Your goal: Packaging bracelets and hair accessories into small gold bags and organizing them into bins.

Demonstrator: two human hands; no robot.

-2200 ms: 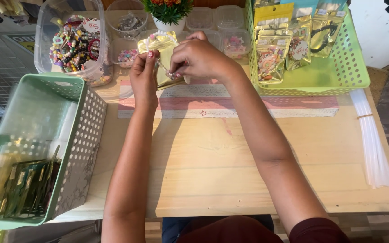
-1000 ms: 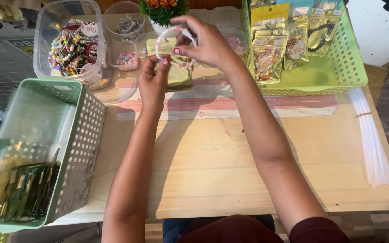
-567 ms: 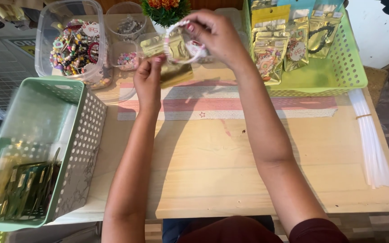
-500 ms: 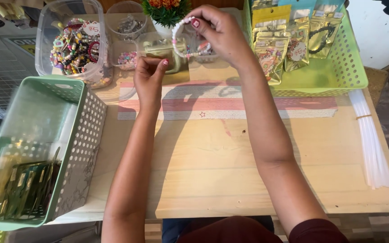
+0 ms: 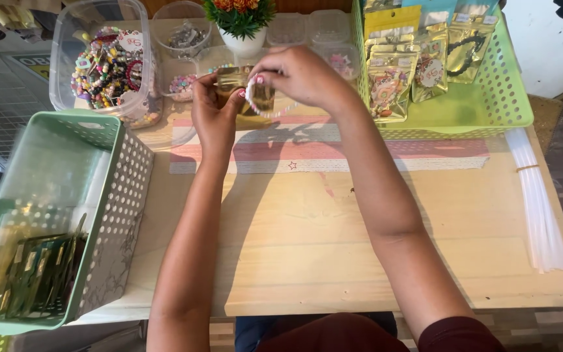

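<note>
My left hand point(image 5: 215, 112) pinches a small gold zip pouch point(image 5: 242, 83) above the far side of the wooden table point(image 5: 294, 248). My right hand point(image 5: 301, 75) holds a pale beaded bracelet point(image 5: 255, 104) right at the pouch's mouth, the loop hanging partly in front of the pouch. Both hands meet just over a pink and white striped mat point(image 5: 333, 153). How far the bracelet sits inside the pouch is hidden by my fingers.
A mint perforated basket point(image 5: 118, 215) with gold pouches stands at the left. A clear tub of colourful bracelets point(image 5: 105, 65) sits at back left, small bead cups point(image 5: 187, 36) and a potted plant point(image 5: 241, 19) behind. A green tray point(image 5: 490, 98) of filled pouches is at back right, clear strips point(image 5: 535, 189) beside it.
My right hand lifted the bracelet up from the mat, then brought it down and left to the pouch. My left hand raised the pouch to meet it.
</note>
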